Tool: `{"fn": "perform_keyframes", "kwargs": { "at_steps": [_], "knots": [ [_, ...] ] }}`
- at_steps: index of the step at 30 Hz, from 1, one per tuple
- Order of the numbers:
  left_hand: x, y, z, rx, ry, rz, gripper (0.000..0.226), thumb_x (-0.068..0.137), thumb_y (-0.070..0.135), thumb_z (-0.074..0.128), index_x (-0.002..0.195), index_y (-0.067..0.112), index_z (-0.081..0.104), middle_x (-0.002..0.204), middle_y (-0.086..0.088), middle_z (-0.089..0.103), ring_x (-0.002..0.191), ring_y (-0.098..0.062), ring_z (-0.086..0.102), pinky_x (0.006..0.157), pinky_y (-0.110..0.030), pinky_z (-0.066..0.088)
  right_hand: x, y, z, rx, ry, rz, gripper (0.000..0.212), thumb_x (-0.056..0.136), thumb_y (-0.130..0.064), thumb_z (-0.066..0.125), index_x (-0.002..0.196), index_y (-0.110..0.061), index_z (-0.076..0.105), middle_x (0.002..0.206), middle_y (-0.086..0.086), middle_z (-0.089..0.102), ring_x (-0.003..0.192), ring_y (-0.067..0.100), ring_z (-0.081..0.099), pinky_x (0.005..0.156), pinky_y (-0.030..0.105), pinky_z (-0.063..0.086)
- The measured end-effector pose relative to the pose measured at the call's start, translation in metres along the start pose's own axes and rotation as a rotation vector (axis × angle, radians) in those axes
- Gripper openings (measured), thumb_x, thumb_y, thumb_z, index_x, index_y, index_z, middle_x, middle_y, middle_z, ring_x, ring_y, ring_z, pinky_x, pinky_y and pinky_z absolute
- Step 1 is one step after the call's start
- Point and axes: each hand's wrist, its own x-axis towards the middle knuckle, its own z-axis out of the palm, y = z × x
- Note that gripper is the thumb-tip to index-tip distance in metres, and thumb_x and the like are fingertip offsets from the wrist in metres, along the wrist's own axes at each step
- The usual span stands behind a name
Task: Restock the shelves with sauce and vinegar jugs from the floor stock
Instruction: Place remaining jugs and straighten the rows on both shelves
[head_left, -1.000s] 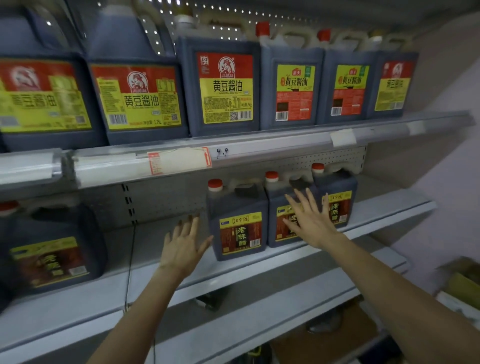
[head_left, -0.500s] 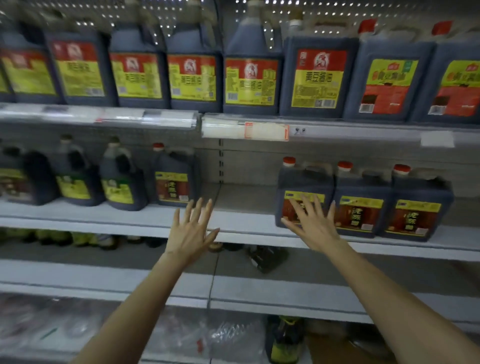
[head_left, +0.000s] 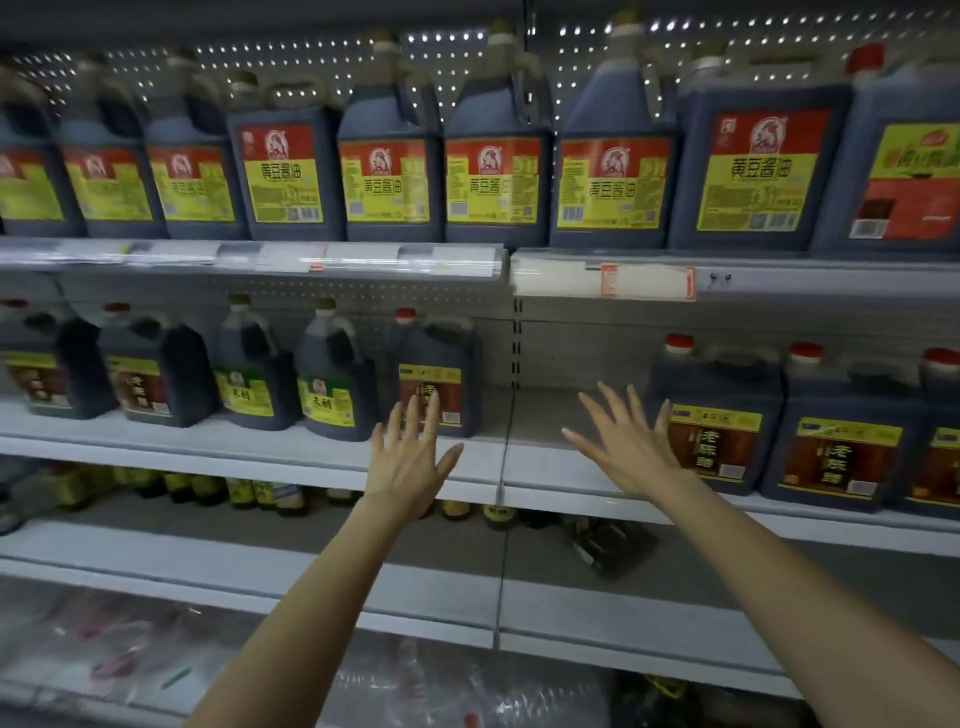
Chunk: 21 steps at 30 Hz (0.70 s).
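Both my hands are raised in front of the middle shelf (head_left: 483, 467) with fingers spread and nothing in them. My left hand (head_left: 410, 457) hovers before a dark vinegar jug with a red cap (head_left: 441, 379). My right hand (head_left: 623, 447) is just left of another red-capped vinegar jug (head_left: 722, 415), fingertips near its label; contact cannot be told. Between these two jugs the shelf has an open gap. More vinegar jugs (head_left: 841, 441) stand to the right. Large soy sauce jugs with yellow and red labels (head_left: 493, 150) fill the top shelf.
On the middle shelf's left stand green-labelled jugs (head_left: 332, 384) and further dark jugs (head_left: 156, 374). Small bottles (head_left: 260, 493) sit on the lower shelf, with a dark packet (head_left: 608, 545) lying there. Clear plastic wrap (head_left: 415, 686) lies at the bottom.
The view has swung left along the shelves. My right hand has come off the jug fronts and now sits over the gap; both hands stay spread and hold nothing.
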Motion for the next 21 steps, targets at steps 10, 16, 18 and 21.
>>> {"fn": "perform_keyframes", "kwargs": {
  "at_steps": [10,16,18,21],
  "knots": [
    [0.109,-0.109,0.005,-0.342,-0.074,0.079,0.073,0.098,0.055,0.024,0.151,0.018,-0.009,0.161,-0.008,-0.003,0.148,-0.025,-0.002,0.118,-0.038,0.007,0.099,-0.112,0.011,0.037,0.014,0.039,0.070,0.094,-0.064,0.018,0.153,-0.027,0.007,0.161,0.004,0.004,0.146,0.032,0.004,0.112,0.061,0.000],
    [0.165,-0.142,0.022,-0.726,-0.142,0.068,0.069,0.099,0.048,0.034,0.152,0.023,-0.002,0.159,-0.010,0.012,0.145,-0.027,0.017,0.116,-0.040,0.019,0.142,-0.147,0.026,0.138,0.006,0.193,0.074,0.093,-0.065,0.020,0.151,-0.020,0.017,0.159,0.010,0.013,0.146,0.031,0.011,0.114,0.060,0.005],
    [0.178,-0.143,0.028,-0.849,-0.161,0.111,0.066,0.100,0.042,0.037,0.153,0.022,0.001,0.159,-0.006,0.014,0.143,-0.026,0.022,0.113,-0.034,0.022,0.153,-0.151,0.030,0.226,-0.010,0.223,0.074,0.093,-0.066,0.023,0.152,-0.024,0.011,0.161,0.004,0.004,0.147,0.028,0.005,0.114,0.060,0.002],
    [0.195,-0.140,0.036,-0.949,-0.154,0.123,0.071,0.099,0.041,0.041,0.153,0.021,-0.001,0.161,-0.003,0.008,0.145,-0.024,0.017,0.115,-0.033,0.019,0.168,-0.155,0.035,0.303,0.013,0.235,0.070,0.094,-0.061,0.029,0.152,-0.030,0.006,0.161,-0.002,-0.001,0.148,0.025,0.002,0.115,0.059,0.003]
  ]
}}
